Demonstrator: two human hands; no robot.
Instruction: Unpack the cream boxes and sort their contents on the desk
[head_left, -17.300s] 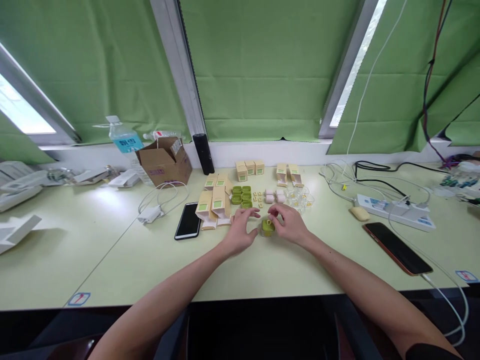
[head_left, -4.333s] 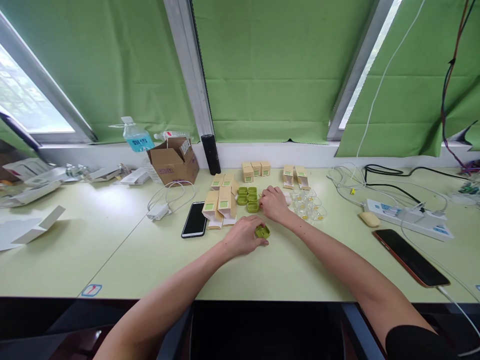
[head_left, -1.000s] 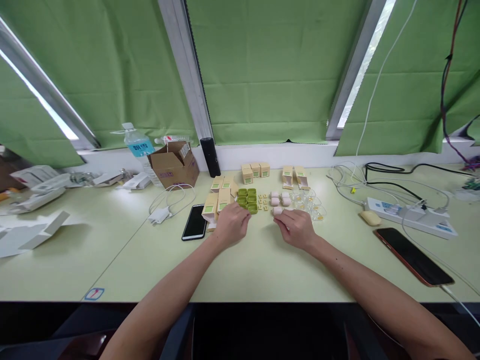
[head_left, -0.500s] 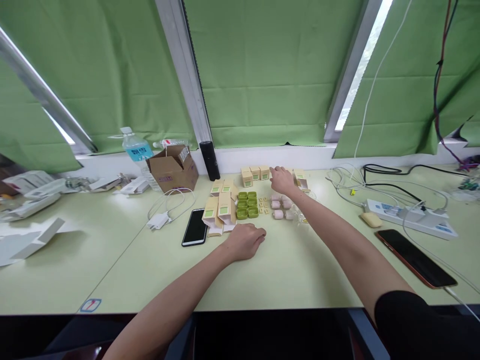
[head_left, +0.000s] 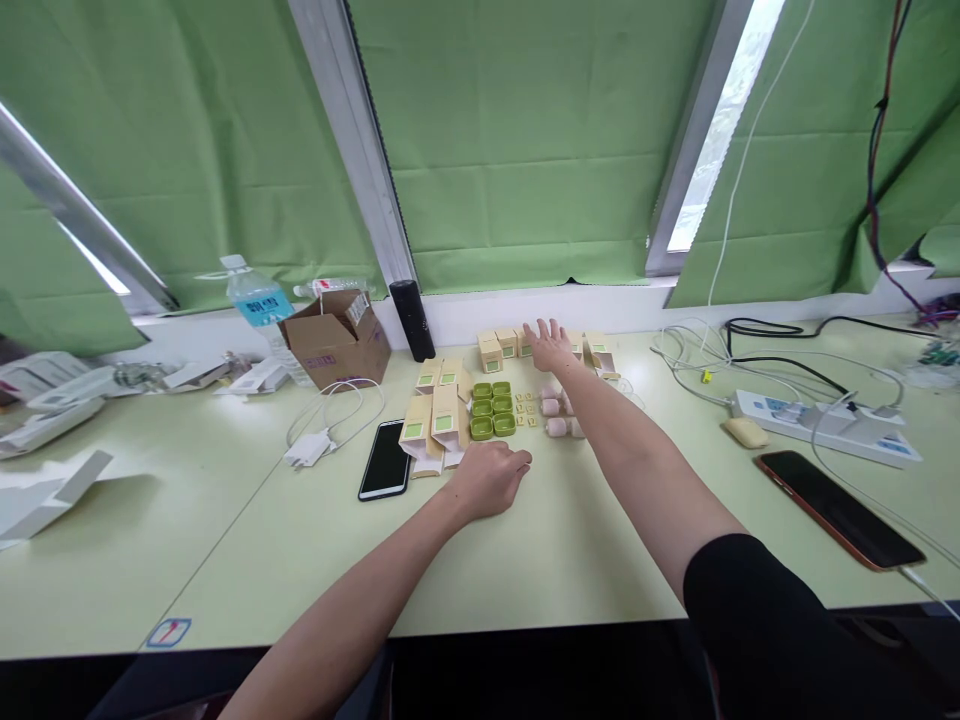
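Observation:
My left hand (head_left: pixel 489 480) rests on the table in a loose fist, in front of the open cream boxes (head_left: pixel 448 410); nothing shows in it. Farther away, my right hand (head_left: pixel 550 345) reaches over the back row with fingers spread, holding nothing. On its left side stand small closed cream boxes (head_left: pixel 490 352), and on its right another cream box (head_left: pixel 600 352) with its flap out. Green square cups (head_left: pixel 482 428) fill a block between the hands, beside tiny yellow pieces (head_left: pixel 525 410). Pink cylinders (head_left: pixel 556 427) lie partly hidden under my right forearm.
A black phone (head_left: pixel 385 460), a white charger (head_left: pixel 309 449) and a brown carton (head_left: pixel 336 340) lie left, near a black cylinder (head_left: pixel 412 320). Rightward are a power strip (head_left: pixel 825 428), tangled cables and another phone (head_left: pixel 838 508). A green blind hangs behind.
My right hand has opened, its fingers spreading, and moved slightly left along the back row. Another box now shows to its right. My left hand stays in its fist.

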